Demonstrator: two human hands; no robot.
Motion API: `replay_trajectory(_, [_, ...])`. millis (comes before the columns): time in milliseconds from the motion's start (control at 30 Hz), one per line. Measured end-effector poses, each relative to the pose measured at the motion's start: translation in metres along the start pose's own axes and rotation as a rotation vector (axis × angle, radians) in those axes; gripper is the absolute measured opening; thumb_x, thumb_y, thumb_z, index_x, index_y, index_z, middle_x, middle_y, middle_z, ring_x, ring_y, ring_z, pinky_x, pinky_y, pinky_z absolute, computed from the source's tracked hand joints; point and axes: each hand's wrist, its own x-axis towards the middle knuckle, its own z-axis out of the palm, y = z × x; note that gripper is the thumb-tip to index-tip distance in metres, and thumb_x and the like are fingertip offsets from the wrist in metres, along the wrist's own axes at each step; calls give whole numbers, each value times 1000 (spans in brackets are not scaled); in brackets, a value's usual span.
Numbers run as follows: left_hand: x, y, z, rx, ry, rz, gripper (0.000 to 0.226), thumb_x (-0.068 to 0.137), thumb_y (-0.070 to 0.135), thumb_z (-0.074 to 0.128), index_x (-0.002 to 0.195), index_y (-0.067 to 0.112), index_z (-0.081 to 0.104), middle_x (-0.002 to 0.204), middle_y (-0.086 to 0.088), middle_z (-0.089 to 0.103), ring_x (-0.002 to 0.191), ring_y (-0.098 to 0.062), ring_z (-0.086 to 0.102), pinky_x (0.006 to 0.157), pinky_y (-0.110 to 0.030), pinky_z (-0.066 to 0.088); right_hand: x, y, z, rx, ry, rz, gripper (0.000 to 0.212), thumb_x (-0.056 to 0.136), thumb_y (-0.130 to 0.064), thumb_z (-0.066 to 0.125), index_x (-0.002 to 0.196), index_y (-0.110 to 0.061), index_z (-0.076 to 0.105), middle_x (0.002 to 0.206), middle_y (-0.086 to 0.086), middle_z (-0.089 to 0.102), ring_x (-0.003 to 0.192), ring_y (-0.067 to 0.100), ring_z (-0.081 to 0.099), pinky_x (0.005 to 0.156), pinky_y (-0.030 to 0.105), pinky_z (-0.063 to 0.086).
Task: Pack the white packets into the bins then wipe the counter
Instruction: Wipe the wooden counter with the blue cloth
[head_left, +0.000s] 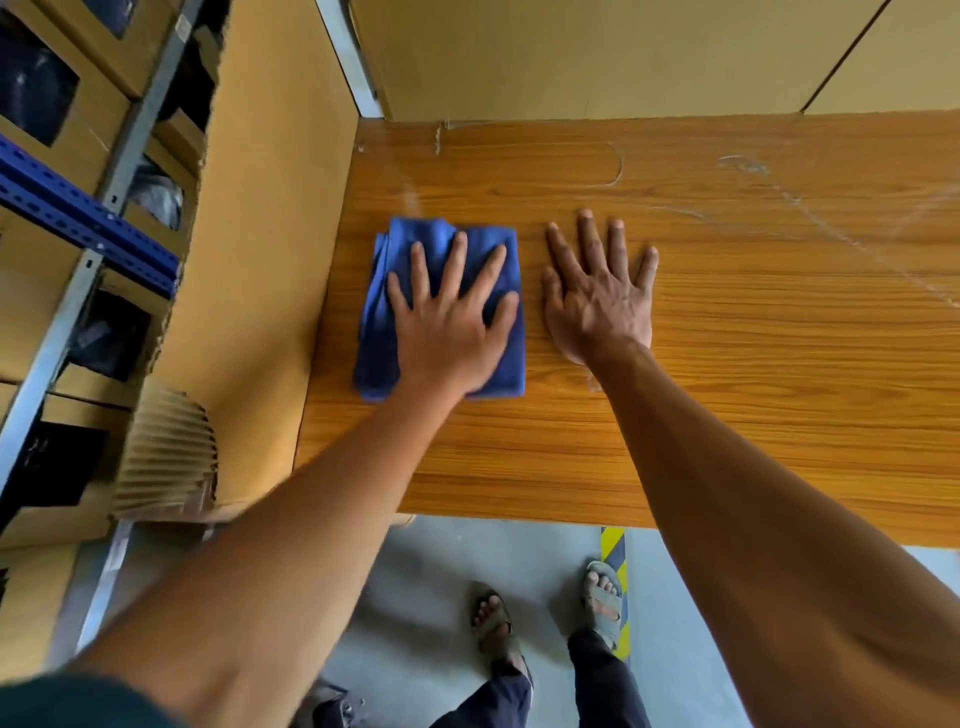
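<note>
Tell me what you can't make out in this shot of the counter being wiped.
- Head view: counter under the blue cloth and both flat hands, left hand and right hand, is covered.
- Counter's right end: cut off by the frame edge.
- Shelf boxes: contents dark, blurred.
- White packets, bins: not identifiable.

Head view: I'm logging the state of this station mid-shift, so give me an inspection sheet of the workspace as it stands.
Surface: wood-grain counter, pale smears and streaks toward the far right.
Job's things: folded blue cloth lying flat near the counter's left end; no white packets seen.
Clutter: thin loop of string near the back edge.
Hands: left hand flat on the cloth, fingers spread; right hand flat on bare counter beside the cloth, fingers spread.
Cables: nothing seen.
Surroundings: cardboard panels behind and left; metal shelving with cardboard boxes at left; yellow-black floor tape below the counter edge.
</note>
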Motion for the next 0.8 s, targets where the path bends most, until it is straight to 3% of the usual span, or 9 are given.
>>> replay_trajectory(133, [-55, 1, 4, 22, -27, 4, 63, 105, 75, 15, 164, 56, 5, 178, 11, -4, 163, -36, -11, 126, -68, 0, -1, 0, -1, 4, 1, 1, 62, 108, -56, 7, 167, -41, -2, 177, -4, -8, 163, 29, -10, 126, 66, 1])
replay_trajectory(433, [107, 10, -10, -33, -38, -136, 69, 99, 78, 12, 164, 55, 8, 178, 9, -1, 162, -40, -10, 123, -72, -6, 3, 0, 2, -7, 8, 18, 61, 108, -55, 9, 167, -43, 0, 177, -5, -8, 163, 28, -9, 126, 66, -1])
replay_trajectory(667, [-36, -3, 1, 24, 5, -13, 64, 105, 75, 18, 164, 55, 7, 178, 11, -2, 163, -35, -8, 126, -69, 6, 2, 0, 2, -3, 13, 13, 61, 108, -55, 8, 167, -42, -1, 177, -5, -7, 163, 29, -8, 126, 66, 2])
replay_trajectory(800, [5, -6, -3, -17, 10, -61, 64, 104, 77, 17, 163, 57, 9, 178, 12, 0, 163, -35, -8, 126, -70, 0, 3, 0, 2, -1, 13, 17, 61, 108, -55, 9, 167, -42, -2, 177, -5, -8, 163, 28, -9, 126, 66, 1])
